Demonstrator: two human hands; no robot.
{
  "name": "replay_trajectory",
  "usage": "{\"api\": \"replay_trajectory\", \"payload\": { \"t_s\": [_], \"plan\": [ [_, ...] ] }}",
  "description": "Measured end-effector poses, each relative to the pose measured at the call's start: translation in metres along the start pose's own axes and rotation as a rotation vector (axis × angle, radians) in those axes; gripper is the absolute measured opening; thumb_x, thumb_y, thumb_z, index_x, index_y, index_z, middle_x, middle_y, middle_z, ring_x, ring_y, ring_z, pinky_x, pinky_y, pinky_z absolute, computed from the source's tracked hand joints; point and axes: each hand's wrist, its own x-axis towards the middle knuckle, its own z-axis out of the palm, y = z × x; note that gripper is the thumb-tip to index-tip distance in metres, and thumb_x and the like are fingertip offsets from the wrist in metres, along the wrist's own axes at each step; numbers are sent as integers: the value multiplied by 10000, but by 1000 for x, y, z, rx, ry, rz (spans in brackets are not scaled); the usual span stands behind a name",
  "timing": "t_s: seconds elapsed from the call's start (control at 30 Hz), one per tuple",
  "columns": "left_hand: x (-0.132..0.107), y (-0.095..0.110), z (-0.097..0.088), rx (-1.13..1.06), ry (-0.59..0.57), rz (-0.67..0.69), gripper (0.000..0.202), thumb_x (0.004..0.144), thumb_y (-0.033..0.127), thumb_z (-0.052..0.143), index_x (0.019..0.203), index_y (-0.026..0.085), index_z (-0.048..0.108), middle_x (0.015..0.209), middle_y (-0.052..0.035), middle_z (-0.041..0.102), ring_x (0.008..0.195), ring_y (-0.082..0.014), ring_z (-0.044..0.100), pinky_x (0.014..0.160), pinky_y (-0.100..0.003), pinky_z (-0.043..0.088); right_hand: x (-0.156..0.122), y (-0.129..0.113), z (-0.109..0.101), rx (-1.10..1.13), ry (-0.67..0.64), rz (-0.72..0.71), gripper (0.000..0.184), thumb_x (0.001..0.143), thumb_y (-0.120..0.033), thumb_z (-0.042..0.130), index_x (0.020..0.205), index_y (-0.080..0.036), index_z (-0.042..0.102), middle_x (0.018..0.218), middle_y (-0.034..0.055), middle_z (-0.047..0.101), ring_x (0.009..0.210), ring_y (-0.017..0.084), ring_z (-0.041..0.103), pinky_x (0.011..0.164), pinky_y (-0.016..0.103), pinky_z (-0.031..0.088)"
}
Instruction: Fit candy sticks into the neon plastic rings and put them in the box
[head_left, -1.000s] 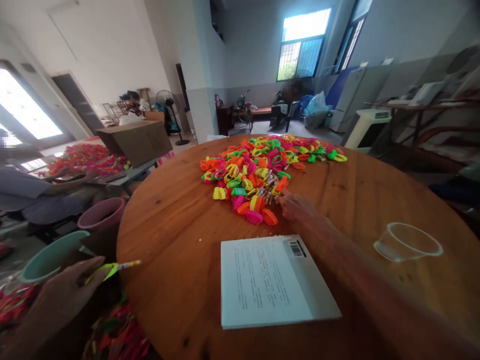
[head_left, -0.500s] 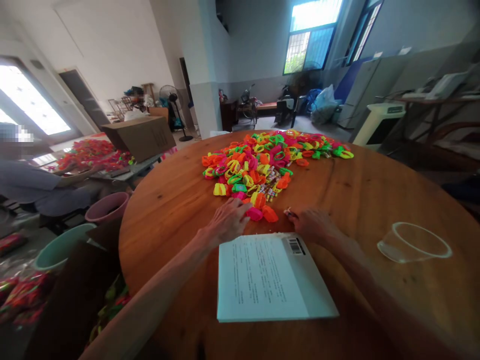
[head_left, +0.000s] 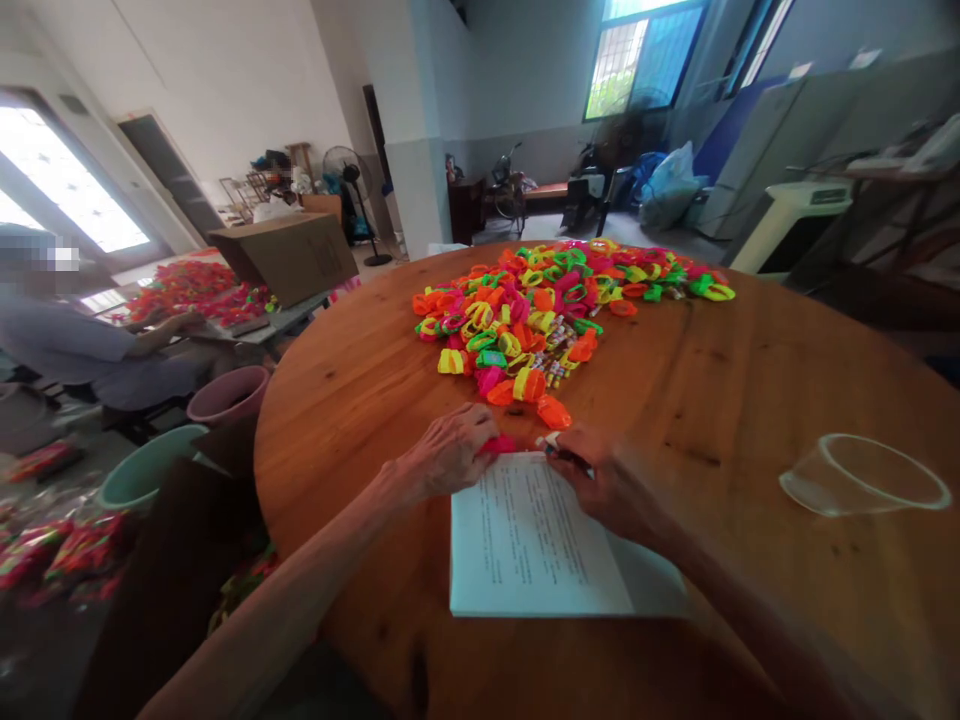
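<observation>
On the round wooden table point(head_left: 360, 380) lies a heap of neon plastic rings point(head_left: 540, 300) in pink, orange, yellow and green. My left hand point(head_left: 450, 455) is closed on a pink ring point(head_left: 499, 443) at the top edge of a white printed booklet point(head_left: 525, 545). My right hand point(head_left: 600, 478) rests on the booklet, its fingers pinched on a small thin piece whose tip points at the pink ring. The two hands nearly meet. An orange ring point(head_left: 553, 410) lies just beyond them.
A clear plastic cup point(head_left: 862, 475) lies on its side at the table's right. Left of the table stand a pink bucket point(head_left: 229, 395) and a teal bucket point(head_left: 146, 480). Another person point(head_left: 82, 345) sits at a far table with more rings and a cardboard box point(head_left: 289, 255).
My left hand came up from below the table's left side, reached the heap and took a pink ring. Both hands then drew back to the booklet's top edge.
</observation>
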Motion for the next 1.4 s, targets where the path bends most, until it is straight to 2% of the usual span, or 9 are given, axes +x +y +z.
{"api": "replay_trajectory", "payload": {
  "t_s": [0.1,0.27,0.5,0.7,0.83,1.03,1.2,1.4],
  "plan": [
    [-13,-1,4,-100,24,38,107,936,217,537,981,155,612,1077,-78,623,1008,-195,601,884,-310,496,-6,-16,12,-56,-27,-9,216,945,-238,444,771,-175,555,817,43,573,711,149,499,653,275,329],
    [-19,1,12,-239,80,71,141,948,174,502,956,156,641,1075,-79,659,999,-186,633,888,-299,501,-7,-33,14,-112,-41,16,203,934,-224,446,801,-163,586,807,54,556,685,156,490,621,278,326],
    [-21,-1,18,-343,148,88,160,937,164,513,992,162,662,1126,-83,666,1031,-188,641,933,-314,501,-11,-31,24,-26,41,-29,194,960,-254,458,890,-161,613,838,57,572,742,169,524,681,287,390],
    [-22,-1,19,-321,151,84,159,936,163,518,991,153,666,1096,-91,673,1022,-195,645,912,-313,503,-11,-32,27,-80,43,-77,210,973,-257,453,927,-158,632,894,77,599,791,176,558,715,288,429],
    [-22,1,15,-306,138,74,156,943,184,515,976,159,666,1103,-86,669,1033,-195,637,919,-318,497,-10,-36,26,-255,-24,-142,223,969,-177,420,927,-146,636,887,88,579,797,183,531,730,304,432],
    [-20,1,15,-316,117,96,177,958,170,481,970,162,657,1092,-77,669,1020,-183,628,923,-313,487,-8,-43,23,-578,-98,-314,238,829,2,431,855,-107,640,840,115,552,790,227,482,700,346,423],
    [-19,-1,17,-323,119,97,184,969,179,470,961,169,653,1082,-76,673,1026,-183,629,930,-312,485,-5,-53,20,-751,-189,-375,196,823,-13,479,809,-123,641,823,116,536,748,232,452,639,365,383],
    [-17,-5,28,-366,163,125,174,963,179,490,964,164,663,1099,-91,680,1053,-194,639,938,-331,502,-3,-50,19,-794,-282,-369,158,820,-34,518,797,-134,638,826,113,548,719,231,463,602,377,396]
  ]
}}
